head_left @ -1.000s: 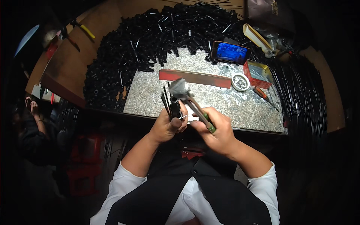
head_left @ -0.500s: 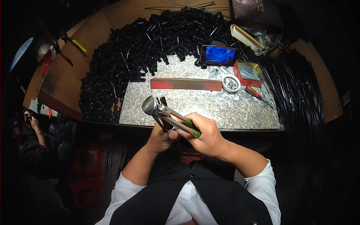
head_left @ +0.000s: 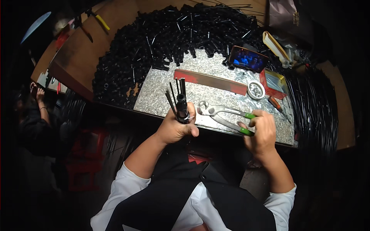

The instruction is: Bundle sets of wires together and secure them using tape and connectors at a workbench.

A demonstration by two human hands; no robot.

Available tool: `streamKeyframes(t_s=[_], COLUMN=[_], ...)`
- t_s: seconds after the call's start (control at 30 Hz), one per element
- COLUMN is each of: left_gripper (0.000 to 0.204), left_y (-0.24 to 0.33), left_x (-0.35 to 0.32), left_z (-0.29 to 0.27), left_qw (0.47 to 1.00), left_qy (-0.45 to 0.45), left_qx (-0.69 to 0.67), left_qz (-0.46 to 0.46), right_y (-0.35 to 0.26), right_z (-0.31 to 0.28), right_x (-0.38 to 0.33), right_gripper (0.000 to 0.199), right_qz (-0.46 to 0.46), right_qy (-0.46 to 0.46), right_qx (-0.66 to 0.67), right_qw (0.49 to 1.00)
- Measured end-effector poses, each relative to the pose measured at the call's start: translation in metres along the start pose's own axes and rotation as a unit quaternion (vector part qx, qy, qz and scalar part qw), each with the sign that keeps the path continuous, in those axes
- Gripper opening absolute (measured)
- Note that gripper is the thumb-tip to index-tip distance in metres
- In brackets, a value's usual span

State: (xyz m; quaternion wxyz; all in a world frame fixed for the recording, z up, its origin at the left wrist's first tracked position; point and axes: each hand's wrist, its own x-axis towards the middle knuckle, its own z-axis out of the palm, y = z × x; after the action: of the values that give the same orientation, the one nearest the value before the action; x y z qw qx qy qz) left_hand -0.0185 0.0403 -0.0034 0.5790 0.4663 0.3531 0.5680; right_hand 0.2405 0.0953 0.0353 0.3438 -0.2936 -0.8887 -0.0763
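My left hand (head_left: 175, 125) is closed around a black tubular part (head_left: 182, 104) held upright near the work surface's front edge. Several thin black rods (head_left: 170, 99) stick up beside it out of the same grip. To the right, my right hand (head_left: 263, 133) grips the green handles of a pair of steel end-cutting pincers (head_left: 216, 111). The handles are spread, and the pincers' head points left toward my left hand, apart from the black part. Behind both hands lies a long red bar (head_left: 212, 82) on the speckled grey slab (head_left: 154, 90).
A heap of black tubular parts (head_left: 154, 46) fills the back and left. Along the right stand a lit phone (head_left: 248, 59), a white bowl (head_left: 250, 95) of small metal bits, a red tin (head_left: 266, 86), an orange-handled screwdriver (head_left: 274, 102) and bundled black rods (head_left: 314, 107). Another person (head_left: 34, 119) sits at far left.
The pincers have come away from the black part and moved right with my right hand, and their handles have spread. My left hand still holds the part. The whole view has tilted.
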Motion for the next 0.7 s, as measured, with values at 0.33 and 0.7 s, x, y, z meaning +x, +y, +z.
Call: streamKeyframes(t_s=[0.33, 0.7], left_gripper=[0.049, 0.052], left_y=[0.006, -0.007], left_x=[0.0, 0.001], left_z=[0.007, 0.004], left_qw=[0.997, 0.994], left_qy=[-0.006, 0.018], left_qx=[0.078, 0.107], left_qz=[-0.005, 0.009], right_y=[0.0, -0.002], right_z=[-0.016, -0.018], right_x=[0.005, 0.005], right_gripper=[0.035, 0.032], right_qz=[-0.084, -0.063], right_qy=[0.077, -0.003], right_qx=[-0.189, -0.108], right_qw=[0.975, 0.992])
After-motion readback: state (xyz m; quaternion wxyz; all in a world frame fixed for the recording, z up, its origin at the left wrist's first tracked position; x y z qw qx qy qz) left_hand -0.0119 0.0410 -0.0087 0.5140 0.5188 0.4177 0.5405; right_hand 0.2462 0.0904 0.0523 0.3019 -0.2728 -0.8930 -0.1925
